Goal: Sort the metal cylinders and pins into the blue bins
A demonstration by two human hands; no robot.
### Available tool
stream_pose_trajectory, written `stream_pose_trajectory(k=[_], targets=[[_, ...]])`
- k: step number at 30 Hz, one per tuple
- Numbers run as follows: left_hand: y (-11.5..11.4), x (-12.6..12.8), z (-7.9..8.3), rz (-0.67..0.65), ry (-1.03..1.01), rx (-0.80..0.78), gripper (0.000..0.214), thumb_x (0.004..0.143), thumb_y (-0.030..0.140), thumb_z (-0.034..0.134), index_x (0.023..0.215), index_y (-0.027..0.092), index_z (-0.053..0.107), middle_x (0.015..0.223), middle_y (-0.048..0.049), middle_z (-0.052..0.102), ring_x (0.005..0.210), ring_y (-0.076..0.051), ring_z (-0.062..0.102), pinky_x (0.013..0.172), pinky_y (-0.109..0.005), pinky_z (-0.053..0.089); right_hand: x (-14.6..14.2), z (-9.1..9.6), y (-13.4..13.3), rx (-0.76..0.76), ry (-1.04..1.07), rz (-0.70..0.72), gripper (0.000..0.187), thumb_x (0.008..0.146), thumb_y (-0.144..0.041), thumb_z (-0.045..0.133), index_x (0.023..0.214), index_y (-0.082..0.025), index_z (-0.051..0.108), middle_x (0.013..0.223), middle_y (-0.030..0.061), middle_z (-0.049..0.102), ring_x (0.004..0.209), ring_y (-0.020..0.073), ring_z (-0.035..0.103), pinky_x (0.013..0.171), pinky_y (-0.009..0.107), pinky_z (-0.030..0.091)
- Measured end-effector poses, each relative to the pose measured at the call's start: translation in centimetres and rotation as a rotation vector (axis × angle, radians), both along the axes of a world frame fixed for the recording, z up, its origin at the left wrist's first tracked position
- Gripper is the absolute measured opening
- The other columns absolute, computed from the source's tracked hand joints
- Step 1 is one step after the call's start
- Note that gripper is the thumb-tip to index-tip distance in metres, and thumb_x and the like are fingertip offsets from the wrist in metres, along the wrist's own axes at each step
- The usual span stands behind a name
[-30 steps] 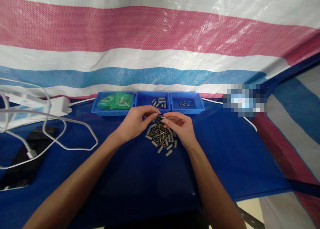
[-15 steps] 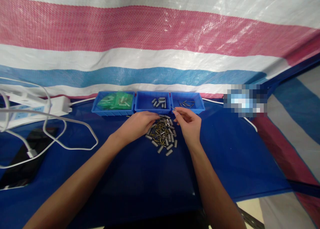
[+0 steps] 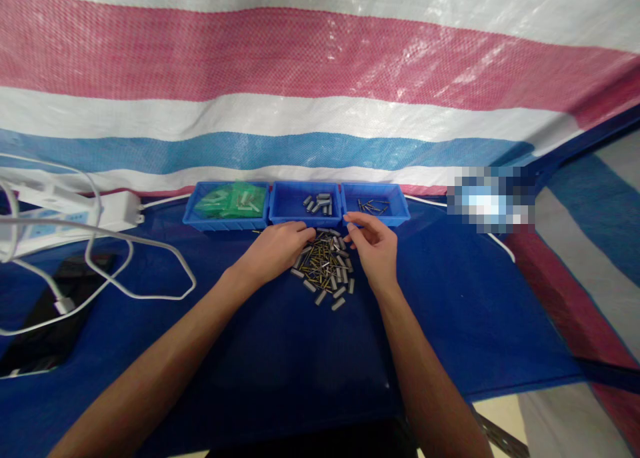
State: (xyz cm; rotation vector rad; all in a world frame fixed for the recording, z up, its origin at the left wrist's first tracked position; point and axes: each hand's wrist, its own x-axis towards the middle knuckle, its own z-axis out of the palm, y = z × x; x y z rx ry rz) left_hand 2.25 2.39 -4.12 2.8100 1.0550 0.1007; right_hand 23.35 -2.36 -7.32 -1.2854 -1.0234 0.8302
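Observation:
A heap of small grey metal sleeves and thin brass pins (image 3: 324, 271) lies on the blue cloth (image 3: 280, 358) in front of three blue trays. My left hand (image 3: 275, 248) rests at the heap's upper left edge, fingers curled together over the pieces; what they pinch is hidden. My right hand (image 3: 376, 248) hovers at the heap's upper right, fingers loosely apart, nothing visible in them. The middle tray (image 3: 287, 213) holds a few grey sleeves. Thin pins lie in the right tray (image 3: 400, 213). Green bags fill the left tray (image 3: 193, 215).
A white power strip (image 3: 75, 211) and looping white cables (image 3: 150, 271) lie at the left, with a black phone (image 3: 45, 325) under them. A striped tarp (image 3: 320, 65) hangs behind the trays. The cloth's edge drops off at the lower right.
My hands, which held one piece between them, parted. The right hand went toward the right tray with a pin pinched, then came back to the heap with fingers apart. The left hand dropped onto the heap.

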Motion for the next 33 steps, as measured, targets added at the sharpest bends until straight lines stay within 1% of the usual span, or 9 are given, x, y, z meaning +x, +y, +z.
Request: stream_pose_trajectory(k=[4, 9, 13, 15, 20, 23, 27, 30, 33], targets=[[0.0, -0.1, -0.2, -0.019, 0.025, 0.008, 0.018, 0.103, 0.012, 0.053, 0.112, 0.017, 0.067, 0.106, -0.0087, 0.072, 0.092, -0.023, 0.071, 0.077, -0.03, 0.055, 0.0, 0.1, 0.0, -0.007, -0.006, -0.008, 0.023, 0.086, -0.038, 0.076, 0.103, -0.022, 0.079, 0.107, 0.0071, 0.081, 0.065, 0.0149, 0.07, 0.061, 0.03, 0.058], [-0.2, -0.1, -0.5, -0.043, 0.015, 0.047, 0.021, 0.102, 0.01, 0.051, 0.117, 0.014, 0.066, 0.109, -0.0105, 0.071, 0.098, -0.024, 0.071, 0.084, -0.033, 0.056, 0.0, 0.3, -0.1, 0.006, 0.021, -0.004, 0.02, 0.086, -0.035, 0.076, 0.101, -0.022, 0.079, 0.104, 0.0066, 0.081, 0.063, 0.0141, 0.07, 0.06, 0.029, 0.056], [-0.3, -0.1, 0.0, -0.009, -0.015, 0.057, 0.025, 0.101, 0.011, 0.051, 0.12, 0.013, 0.067, 0.107, -0.0111, 0.071, 0.084, -0.023, 0.071, 0.074, -0.032, 0.055, 0.0, 0.2, 0.0, 0.009, 0.021, 0.0, 0.018, 0.086, -0.034, 0.075, 0.1, -0.022, 0.079, 0.102, 0.0062, 0.081, 0.063, 0.0138, 0.069, 0.059, 0.029, 0.055], [-0.3, -0.2, 0.4, 0.009, -0.089, 0.031, 0.024, 0.099, 0.013, 0.054, 0.117, 0.014, 0.07, 0.103, -0.0093, 0.072, 0.077, -0.021, 0.069, 0.07, -0.031, 0.053, 0.0, 0.2, 0.0, 0.01, 0.023, 0.004, 0.018, 0.086, -0.035, 0.075, 0.1, -0.022, 0.078, 0.102, 0.006, 0.081, 0.063, 0.0138, 0.069, 0.059, 0.029, 0.055], [-0.1, -0.4, 0.8, 0.011, -0.501, -0.156, 0.014, 0.093, 0.012, 0.062, 0.098, 0.017, 0.074, 0.09, -0.0025, 0.074, 0.075, -0.014, 0.069, 0.074, -0.025, 0.054, -0.2, 0.3, -0.1, 0.012, 0.046, 0.029, 0.018, 0.086, -0.034, 0.076, 0.1, -0.022, 0.078, 0.097, 0.0049, 0.081, 0.063, 0.014, 0.069, 0.061, 0.03, 0.057], [-0.1, -0.2, 1.0, 0.081, -0.695, -0.315, 0.009, 0.092, 0.016, 0.067, 0.093, 0.016, 0.076, 0.089, -0.0017, 0.078, 0.075, -0.013, 0.072, 0.076, -0.023, 0.057, -0.4, 0.4, -0.2, -0.002, 0.052, 0.079, 0.017, 0.086, -0.035, 0.077, 0.097, -0.022, 0.079, 0.09, 0.0039, 0.081, 0.063, 0.0149, 0.069, 0.062, 0.03, 0.057], [-0.1, 0.0, 1.3, 0.214, -0.86, -0.532, 0.016, 0.09, 0.031, 0.077, 0.092, 0.015, 0.077, 0.087, -0.0046, 0.081, 0.079, -0.017, 0.077, 0.076, -0.025, 0.061, -0.5, 0.5, -0.4, -0.021, 0.078, 0.191, 0.017, 0.086, -0.036, 0.079, 0.098, -0.025, 0.08, 0.088, 0.0021, 0.081, 0.065, 0.0158, 0.07, 0.065, 0.031, 0.058], [0.0, 0.1, 1.3, 0.282, -0.945, -0.612, 0.024, 0.087, 0.037, 0.081, 0.09, 0.014, 0.076, 0.084, -0.0061, 0.08, 0.077, -0.018, 0.077, 0.075, -0.027, 0.062, -0.5, 0.8, -0.5, -0.038, 0.133, 0.25, 0.018, 0.084, -0.036, 0.081, 0.099, -0.026, 0.081, 0.087, 0.0009, 0.082, 0.067, 0.0162, 0.072, 0.068, 0.032, 0.06], [0.1, 0.1, 1.2, 0.317, -0.977, -0.661, 0.029, 0.087, 0.041, 0.081, 0.088, 0.013, 0.075, 0.08, -0.0063, 0.079, 0.073, -0.017, 0.075, 0.073, -0.027, 0.061, -0.6, 1.1, -0.7, -0.06, 0.196, 0.282, 0.022, 0.08, -0.038, 0.085, 0.098, -0.026, 0.082, 0.088, 0.0015, 0.083, 0.076, 0.0191, 0.076, 0.072, 0.034, 0.062]])
